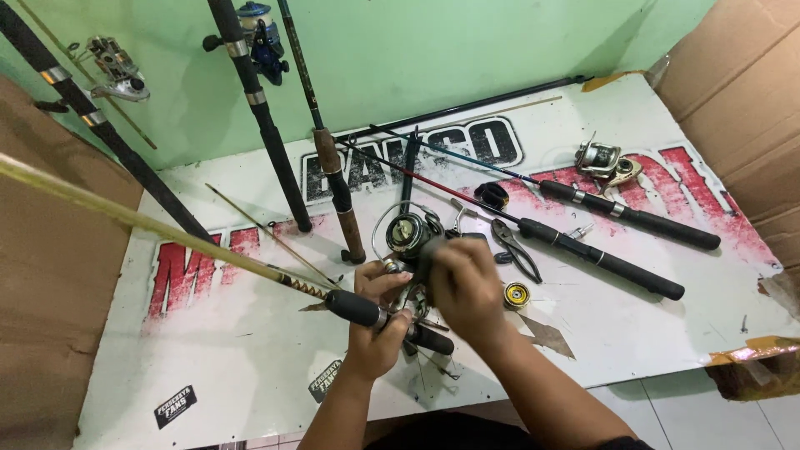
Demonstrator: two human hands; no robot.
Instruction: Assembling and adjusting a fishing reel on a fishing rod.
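Front left: bare table [250, 367] — open room for a hand.
Right: two black rods [617, 242], pliers [512, 246] and yellow spool [517, 294] crowd the way.
Back: leaning rods [267, 125] — a fence along the wall.
Far right: silver reel [607, 162], cardboard [742, 108] beyond.

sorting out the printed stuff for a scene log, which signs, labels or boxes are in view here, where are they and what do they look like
Banner: covers the table as a work surface; white, with big red and black-outlined lettering.
Sticker: on the table's near left edge; small black tilted rectangle with white print.
Second sticker: by the left hand; the same black and white.
Cardboard: flattened brown sheets standing at the right, plain.
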